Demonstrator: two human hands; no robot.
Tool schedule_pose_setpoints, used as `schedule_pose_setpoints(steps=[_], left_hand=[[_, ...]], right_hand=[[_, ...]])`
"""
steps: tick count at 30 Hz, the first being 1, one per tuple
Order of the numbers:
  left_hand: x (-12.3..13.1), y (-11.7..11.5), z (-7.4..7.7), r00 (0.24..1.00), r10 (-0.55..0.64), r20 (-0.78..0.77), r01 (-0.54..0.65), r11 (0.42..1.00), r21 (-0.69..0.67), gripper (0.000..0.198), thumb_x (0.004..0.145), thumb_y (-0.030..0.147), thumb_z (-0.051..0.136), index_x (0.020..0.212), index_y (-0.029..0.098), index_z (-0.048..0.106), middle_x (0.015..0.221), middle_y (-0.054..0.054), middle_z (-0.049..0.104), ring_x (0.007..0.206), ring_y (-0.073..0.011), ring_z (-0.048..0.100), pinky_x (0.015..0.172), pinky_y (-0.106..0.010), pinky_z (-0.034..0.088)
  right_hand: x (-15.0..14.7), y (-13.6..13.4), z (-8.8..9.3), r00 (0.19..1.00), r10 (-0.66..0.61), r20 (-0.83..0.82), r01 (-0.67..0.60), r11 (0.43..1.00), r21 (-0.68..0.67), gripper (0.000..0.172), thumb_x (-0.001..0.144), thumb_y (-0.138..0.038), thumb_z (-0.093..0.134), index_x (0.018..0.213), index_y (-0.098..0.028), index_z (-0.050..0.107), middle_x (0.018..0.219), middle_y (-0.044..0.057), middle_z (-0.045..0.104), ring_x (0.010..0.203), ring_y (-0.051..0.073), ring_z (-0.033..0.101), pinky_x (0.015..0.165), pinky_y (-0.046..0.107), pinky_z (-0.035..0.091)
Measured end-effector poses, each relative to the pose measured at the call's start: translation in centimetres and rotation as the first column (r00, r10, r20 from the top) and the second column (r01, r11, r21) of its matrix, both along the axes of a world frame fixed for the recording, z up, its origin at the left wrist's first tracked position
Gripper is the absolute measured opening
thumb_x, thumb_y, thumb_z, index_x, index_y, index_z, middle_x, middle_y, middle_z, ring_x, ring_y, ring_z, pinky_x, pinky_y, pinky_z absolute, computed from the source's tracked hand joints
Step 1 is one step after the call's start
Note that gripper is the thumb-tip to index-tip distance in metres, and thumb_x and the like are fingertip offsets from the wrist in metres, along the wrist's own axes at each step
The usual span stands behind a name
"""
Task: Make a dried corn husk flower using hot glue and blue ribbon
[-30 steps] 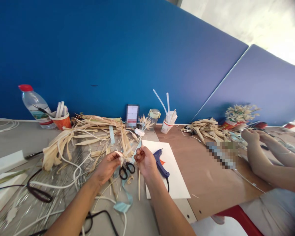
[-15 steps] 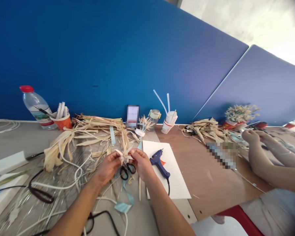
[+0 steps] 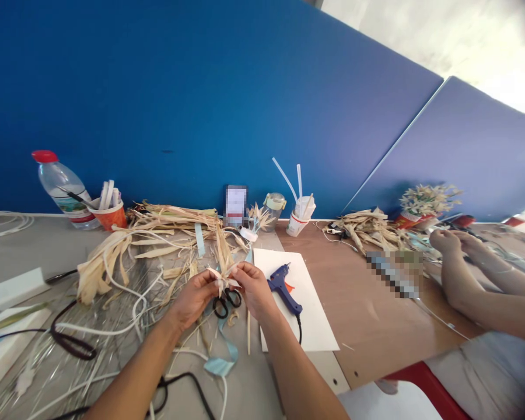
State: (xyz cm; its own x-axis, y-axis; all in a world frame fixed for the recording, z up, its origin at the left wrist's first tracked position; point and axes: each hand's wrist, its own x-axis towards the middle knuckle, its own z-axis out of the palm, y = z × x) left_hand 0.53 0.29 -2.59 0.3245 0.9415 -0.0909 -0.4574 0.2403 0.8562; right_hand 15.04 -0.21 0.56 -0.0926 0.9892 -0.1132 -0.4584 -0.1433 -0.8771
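My left hand (image 3: 193, 298) and my right hand (image 3: 254, 288) meet over the table, both pinching a small straw flower (image 3: 223, 276) made of pale dried-leaf strips. Its pointed petals stick out between my fingertips. Black-handled scissors (image 3: 226, 301) lie on the table just under my hands. A blue glue gun (image 3: 282, 286) rests on a white sheet (image 3: 308, 318) right of my right hand.
A heap of dried husk strips (image 3: 157, 239) and white and black cables (image 3: 126, 315) cover the left. At the back stand a water bottle (image 3: 61, 188), an orange cup (image 3: 110, 213) and a white cup with glue sticks (image 3: 301, 214). Another person's arms (image 3: 476, 280) work at the right.
My right hand has moved left and closed in on the straw flower, joining my left hand. The hands now touch around it.
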Motion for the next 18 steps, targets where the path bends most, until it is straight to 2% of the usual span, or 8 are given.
schedule_pose_setpoints(steps=[3, 8, 11, 15, 18], left_hand=[[0.03, -0.03, -0.04, 1.0, -0.004, -0.024, 0.004, 1.0, 0.004, 0.016, 0.067, 0.027, 0.077, 0.074, 0.016, 0.067, 0.071, -0.004, 0.068, 0.066, -0.016, 0.06, 0.068, -0.028, 0.045], [0.26, -0.24, 0.26, 0.999, 0.017, -0.038, -0.017, 1.0, 0.015, 0.016, 0.061, 0.026, 0.078, 0.071, 0.019, 0.068, 0.067, -0.001, 0.067, 0.064, -0.0175, 0.061, 0.069, -0.03, 0.045], [0.33, -0.29, 0.51, 0.997, 0.022, -0.07, -0.02, 1.0, 0.023, 0.016, 0.061, 0.027, 0.078, 0.069, 0.02, 0.068, 0.066, -0.002, 0.066, 0.064, -0.018, 0.06, 0.068, -0.03, 0.044], [0.16, -0.04, 0.35, 0.992, 0.104, -0.065, -0.101, 0.994, 0.041, 0.018, 0.06, 0.029, 0.079, 0.069, 0.019, 0.067, 0.065, 0.0, 0.063, 0.061, -0.0143, 0.055, 0.064, -0.026, 0.042], [0.03, 0.21, 0.06, 0.98, 0.195, -0.044, -0.193, 0.98, 0.048, 0.019, 0.059, 0.026, 0.08, 0.07, 0.018, 0.067, 0.065, 0.001, 0.062, 0.061, -0.0113, 0.052, 0.064, -0.024, 0.041]], right_hand=[[-0.02, 0.05, -0.03, 1.0, 0.001, -0.03, -0.002, 1.0, -0.022, 0.018, 0.063, -0.03, 0.076, 0.061, -0.017, 0.062, 0.054, -0.004, 0.059, 0.045, 0.007, 0.045, 0.045, 0.018, 0.041], [0.04, 0.27, -0.5, 0.98, 0.078, -0.181, -0.094, 0.992, -0.079, 0.019, 0.061, -0.026, 0.075, 0.059, -0.016, 0.059, 0.052, -0.002, 0.061, 0.041, 0.007, 0.048, 0.04, 0.018, 0.04], [0.09, 0.4, -0.74, 0.973, 0.081, -0.216, -0.104, 0.99, -0.099, 0.02, 0.059, -0.025, 0.077, 0.061, -0.014, 0.06, 0.053, -0.001, 0.062, 0.04, 0.007, 0.049, 0.041, 0.018, 0.041], [0.3, 0.52, -0.43, 0.976, 0.042, -0.215, -0.058, 0.996, -0.066, 0.021, 0.062, -0.026, 0.078, 0.07, -0.014, 0.063, 0.061, 0.0, 0.065, 0.045, 0.007, 0.051, 0.045, 0.018, 0.043], [0.67, 0.56, 0.11, 0.984, -0.021, -0.179, 0.012, 0.999, -0.049, 0.022, 0.062, -0.027, 0.077, 0.075, -0.015, 0.064, 0.063, -0.001, 0.065, 0.045, 0.007, 0.051, 0.045, 0.017, 0.039]])
